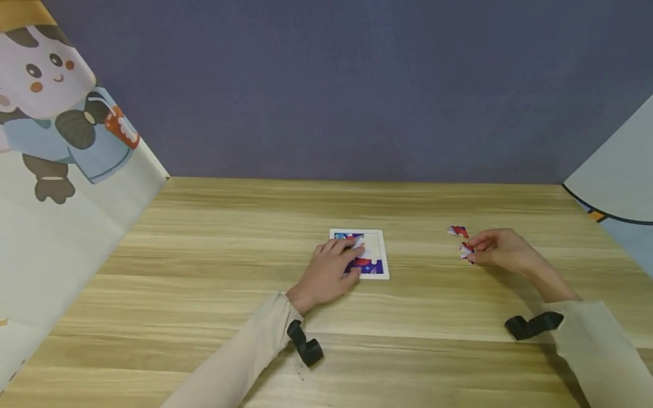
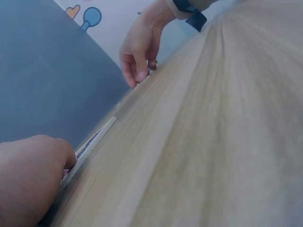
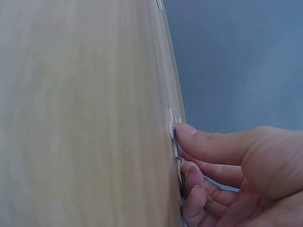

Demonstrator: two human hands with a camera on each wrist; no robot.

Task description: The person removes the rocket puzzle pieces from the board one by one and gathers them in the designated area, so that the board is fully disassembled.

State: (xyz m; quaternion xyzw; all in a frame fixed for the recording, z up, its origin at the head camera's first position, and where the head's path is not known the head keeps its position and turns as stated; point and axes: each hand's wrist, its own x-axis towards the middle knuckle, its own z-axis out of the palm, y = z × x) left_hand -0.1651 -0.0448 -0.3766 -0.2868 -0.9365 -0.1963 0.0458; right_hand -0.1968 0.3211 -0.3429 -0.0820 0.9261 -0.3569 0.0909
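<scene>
A small jigsaw puzzle in a white-edged tray [image 1: 385, 266] lies mid-table, its right upper part showing bare white board beside purple, red and blue printed pieces. My left hand [image 1: 329, 272] rests over its left side with fingers spread loosely, covering part of the picture. To the right, my right hand [image 1: 505, 249] pinches a purple, red and white puzzle piece [image 1: 465, 251] between thumb and fingers, at or just above the tabletop. Just beyond it lies another puzzle piece [image 1: 459, 230]. In the right wrist view, the thumb presses on a thin piece [image 3: 172, 130] seen edge-on.
The wood-grain table [image 1: 229, 226] ends at a dark blue-grey wall [image 1: 357, 90]. A panel with a cartoon figure [image 1: 51, 102] borders the left side, and a pale panel [image 1: 622, 164] the right. Black straps [image 1: 533, 326] hang from both wrists.
</scene>
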